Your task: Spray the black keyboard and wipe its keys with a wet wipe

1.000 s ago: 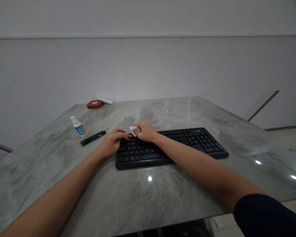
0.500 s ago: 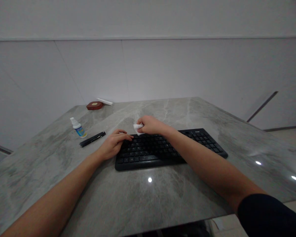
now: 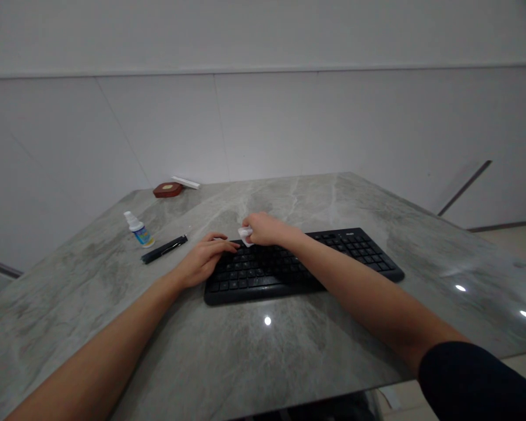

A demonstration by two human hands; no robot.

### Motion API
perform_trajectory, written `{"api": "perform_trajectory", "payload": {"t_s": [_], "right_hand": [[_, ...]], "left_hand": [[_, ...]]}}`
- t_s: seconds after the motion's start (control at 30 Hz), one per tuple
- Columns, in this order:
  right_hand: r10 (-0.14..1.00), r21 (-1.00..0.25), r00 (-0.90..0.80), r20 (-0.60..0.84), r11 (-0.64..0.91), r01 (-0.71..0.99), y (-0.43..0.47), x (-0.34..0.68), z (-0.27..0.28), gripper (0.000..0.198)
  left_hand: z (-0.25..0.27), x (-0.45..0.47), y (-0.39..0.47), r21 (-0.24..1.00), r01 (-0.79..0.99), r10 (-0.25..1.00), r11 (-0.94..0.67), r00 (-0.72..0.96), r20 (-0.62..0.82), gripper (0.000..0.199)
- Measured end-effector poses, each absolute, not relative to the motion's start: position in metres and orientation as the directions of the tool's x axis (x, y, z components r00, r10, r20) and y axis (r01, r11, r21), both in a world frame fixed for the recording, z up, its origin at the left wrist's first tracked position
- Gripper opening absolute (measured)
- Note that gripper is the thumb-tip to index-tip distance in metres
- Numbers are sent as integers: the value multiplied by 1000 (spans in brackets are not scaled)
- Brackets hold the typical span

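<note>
A black keyboard (image 3: 254, 289) lies on the grey marbled table in front of me. My right hand (image 3: 265, 228) pinches a small white wipe (image 3: 246, 235) over the keyboard's back edge, toward its left half. Part of the wipe is hidden behind the fingers. At the keyboard's left end rests my left hand (image 3: 204, 257), its fingers stretched out over the upper left corner and apart from one another. Nothing shows in that hand. The right forearm covers part of the keys.
Left of the keyboard lies a black pen-like tool (image 3: 164, 249). Beyond it stands a small spray bottle (image 3: 139, 230) with a white top. A reddish-brown case (image 3: 167, 189) and a flat white item (image 3: 186, 182) sit by the wall at the table's back left.
My right hand has shifted slightly down toward the keys with the wipe. The left hand stays at the keyboard's left end, and the view has tilted a little.
</note>
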State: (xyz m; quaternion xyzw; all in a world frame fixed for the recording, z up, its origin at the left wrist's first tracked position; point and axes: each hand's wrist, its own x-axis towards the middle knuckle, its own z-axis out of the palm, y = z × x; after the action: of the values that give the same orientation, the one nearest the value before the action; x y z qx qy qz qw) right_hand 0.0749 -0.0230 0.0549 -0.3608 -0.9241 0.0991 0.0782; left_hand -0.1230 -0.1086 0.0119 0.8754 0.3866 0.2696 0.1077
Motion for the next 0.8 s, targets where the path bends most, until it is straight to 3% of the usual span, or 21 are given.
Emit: {"api": "perform_trajectory", "payload": {"t_s": [0.3, 0.8], "right_hand": [[674, -171, -726, 133, 737, 653, -26, 74, 51, 20], [546, -126, -835, 61, 834, 537, -21, 80, 56, 23]], "left_hand": [[12, -122, -109, 378, 621, 726, -686, 554, 407, 37], [13, -120, -110, 389, 606, 719, -694, 556, 417, 37]]}}
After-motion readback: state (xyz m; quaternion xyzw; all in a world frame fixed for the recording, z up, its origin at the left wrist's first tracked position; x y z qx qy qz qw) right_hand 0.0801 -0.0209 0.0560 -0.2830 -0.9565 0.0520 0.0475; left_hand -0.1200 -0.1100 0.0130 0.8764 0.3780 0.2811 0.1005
